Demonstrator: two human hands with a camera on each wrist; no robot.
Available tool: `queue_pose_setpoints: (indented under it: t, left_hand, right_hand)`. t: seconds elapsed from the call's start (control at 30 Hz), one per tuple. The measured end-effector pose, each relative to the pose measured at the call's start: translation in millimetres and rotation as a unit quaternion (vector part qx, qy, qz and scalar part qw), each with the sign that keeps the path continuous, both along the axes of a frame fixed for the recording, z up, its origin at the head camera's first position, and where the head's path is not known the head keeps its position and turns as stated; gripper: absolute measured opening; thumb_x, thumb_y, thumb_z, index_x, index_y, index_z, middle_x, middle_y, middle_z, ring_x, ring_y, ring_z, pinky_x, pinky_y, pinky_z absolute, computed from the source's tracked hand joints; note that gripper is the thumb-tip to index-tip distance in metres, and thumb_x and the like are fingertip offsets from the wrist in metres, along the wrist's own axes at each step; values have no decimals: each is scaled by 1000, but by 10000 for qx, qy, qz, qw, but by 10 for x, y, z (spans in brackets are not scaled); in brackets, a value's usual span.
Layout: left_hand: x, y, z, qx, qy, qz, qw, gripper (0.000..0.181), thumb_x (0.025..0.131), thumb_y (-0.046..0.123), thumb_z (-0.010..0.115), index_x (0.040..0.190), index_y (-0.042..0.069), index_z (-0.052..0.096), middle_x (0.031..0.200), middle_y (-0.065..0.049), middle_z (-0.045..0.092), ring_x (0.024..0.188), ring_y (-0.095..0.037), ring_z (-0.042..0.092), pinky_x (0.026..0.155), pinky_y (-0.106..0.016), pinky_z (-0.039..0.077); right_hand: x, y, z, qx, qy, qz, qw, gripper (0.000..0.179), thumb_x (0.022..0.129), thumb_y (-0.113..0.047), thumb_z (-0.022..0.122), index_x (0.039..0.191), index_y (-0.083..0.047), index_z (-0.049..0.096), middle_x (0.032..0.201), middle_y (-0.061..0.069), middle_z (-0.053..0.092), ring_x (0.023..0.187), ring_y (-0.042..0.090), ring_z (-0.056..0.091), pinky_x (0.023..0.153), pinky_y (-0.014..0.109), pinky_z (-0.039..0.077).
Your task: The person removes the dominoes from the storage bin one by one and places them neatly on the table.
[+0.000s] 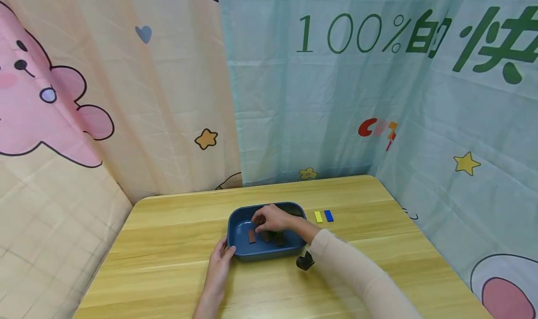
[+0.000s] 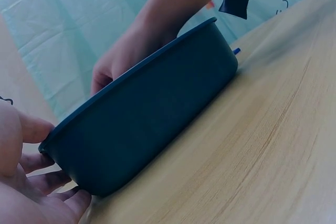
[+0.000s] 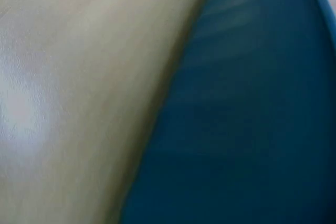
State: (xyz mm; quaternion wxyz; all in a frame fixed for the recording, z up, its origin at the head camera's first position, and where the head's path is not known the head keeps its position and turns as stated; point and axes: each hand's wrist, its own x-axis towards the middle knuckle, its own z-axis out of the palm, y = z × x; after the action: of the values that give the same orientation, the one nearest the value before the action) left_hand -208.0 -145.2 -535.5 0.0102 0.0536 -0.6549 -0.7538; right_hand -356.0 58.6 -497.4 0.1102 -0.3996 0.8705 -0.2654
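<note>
A blue rectangular basin (image 1: pixel 269 253) with rounded corners stands on the table. At its near left corner my left hand (image 1: pixel 220 258) holds it, thumb at the rim and fingers against the outer wall, as the left wrist view also shows. My right hand (image 1: pixel 273 217) reaches in over the right side with curled fingers. A dark brown block (image 1: pixel 261 220) shows between its thumb and fingers, partly hidden. Below the hand a flat reddish-brown block (image 1: pixel 251 236) lies on the basin floor, with darker blocks (image 1: pixel 279 238) to its right. The right wrist view shows the basin's outer wall (image 3: pixel 236 108), no fingers.
A yellow block (image 1: pixel 318 216) and a blue block (image 1: pixel 329 216) lie on the wooden table (image 1: pixel 176 253) right of the basin. A black wrist mount (image 1: pixel 305 261) hangs by the right forearm. Printed curtains (image 1: pixel 294 99) stand behind the table and at both sides.
</note>
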Motion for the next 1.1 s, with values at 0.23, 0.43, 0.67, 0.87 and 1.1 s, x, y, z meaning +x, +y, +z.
queue_pose_setpoints:
  t: [0.23, 0.43, 0.67, 0.87, 1.1]
  left_hand:
    - [-30, 11, -6, 28, -143, -23, 9999, 55, 109, 5, 46, 157, -11, 25, 162, -34, 22, 149, -44, 27, 120, -55, 26]
    - [-24, 6, -8, -46, -42, 22, 10000, 55, 108, 4, 46, 156, -12, 25, 161, -35, 24, 148, -44, 29, 120, -53, 27]
    - [-19, -7, 2, -109, 12, -16, 9999, 55, 109, 6, 46, 156, -12, 24, 161, -35, 23, 149, -45, 27, 120, -54, 26]
    - [-27, -3, 0, -42, 5, -61, 10000, 55, 109, 5, 45, 157, -13, 24, 161, -35, 24, 149, -45, 27, 120, -55, 26]
    - [-21, 3, -15, -57, 59, -29, 10000, 55, 109, 5, 46, 156, -13, 24, 161, -35, 24, 149, -45, 26, 119, -55, 26]
  right_hand:
    - [7, -102, -90, 273, 191, 104, 9994, 29, 91, -19, 82, 117, -6, 76, 101, -3, 74, 88, 2, 66, 79, 17, 54]
    - [6, -155, -116, 419, 392, 219, 9981, 35, 88, -24, 86, 116, -5, 77, 100, -3, 74, 86, 1, 65, 77, 16, 53]
    - [-1, -211, -114, 460, 225, 111, 9986, 33, 88, -21, 86, 115, -5, 77, 96, -3, 74, 84, 2, 65, 77, 17, 54]
    - [-7, -175, -129, -207, -141, -65, 9997, 19, 88, -12, 84, 105, -8, 79, 85, -7, 70, 77, 4, 61, 72, 19, 54]
    - [1, -73, -141, -949, -858, -583, 9901, 14, 95, -13, 77, 107, -7, 81, 80, -10, 68, 73, 7, 60, 69, 23, 53]
